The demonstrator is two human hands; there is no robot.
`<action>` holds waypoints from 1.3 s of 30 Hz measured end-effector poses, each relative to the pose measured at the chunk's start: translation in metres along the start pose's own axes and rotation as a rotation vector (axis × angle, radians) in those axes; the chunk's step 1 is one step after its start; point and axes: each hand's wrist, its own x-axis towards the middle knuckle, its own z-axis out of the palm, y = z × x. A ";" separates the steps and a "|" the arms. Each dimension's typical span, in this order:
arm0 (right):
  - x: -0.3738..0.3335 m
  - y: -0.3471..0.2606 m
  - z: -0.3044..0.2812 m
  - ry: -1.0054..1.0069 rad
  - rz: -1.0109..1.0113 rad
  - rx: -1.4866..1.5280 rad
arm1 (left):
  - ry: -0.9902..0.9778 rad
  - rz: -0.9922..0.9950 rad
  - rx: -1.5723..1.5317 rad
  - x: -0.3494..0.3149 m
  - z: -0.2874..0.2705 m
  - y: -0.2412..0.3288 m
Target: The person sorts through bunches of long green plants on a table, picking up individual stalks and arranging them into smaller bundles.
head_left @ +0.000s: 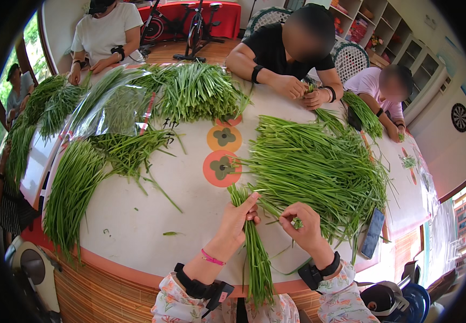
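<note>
My left hand (237, 216) is wrapped round a slim bunch of green chives (255, 258), near the table's front edge. The bunch's pale cut ends point away from me and its leaf tips hang over the edge toward my lap. Just to the right, my right hand (304, 226) is closed in a pinch, with bits of green chive showing at its fingers. Beyond it spreads a large pile of chives (314, 172), stalks lying mostly crosswise. Another heap of chives (74, 194) lies on the left, its tips drooping over the edge.
A phone (372, 233) lies right of the pile. Clear plastic film (115, 110) covers chives at the back left, beside a thick upright-cut stack (198, 91). Across the white table (190, 215), several people handle chives. Chairs stand at both lower sides.
</note>
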 end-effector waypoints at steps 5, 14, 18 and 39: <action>0.003 -0.003 -0.001 -0.032 -0.072 0.011 | 0.005 0.015 0.022 0.002 0.000 -0.001; 0.002 -0.007 -0.007 -0.050 -0.068 0.170 | 0.014 0.015 -0.022 0.000 0.001 0.001; -0.001 -0.007 -0.008 -0.018 0.010 0.289 | 0.015 0.019 0.008 0.000 0.002 0.000; 0.002 0.000 -0.002 -0.225 0.109 -0.177 | -0.201 -0.156 -0.406 0.006 -0.008 0.012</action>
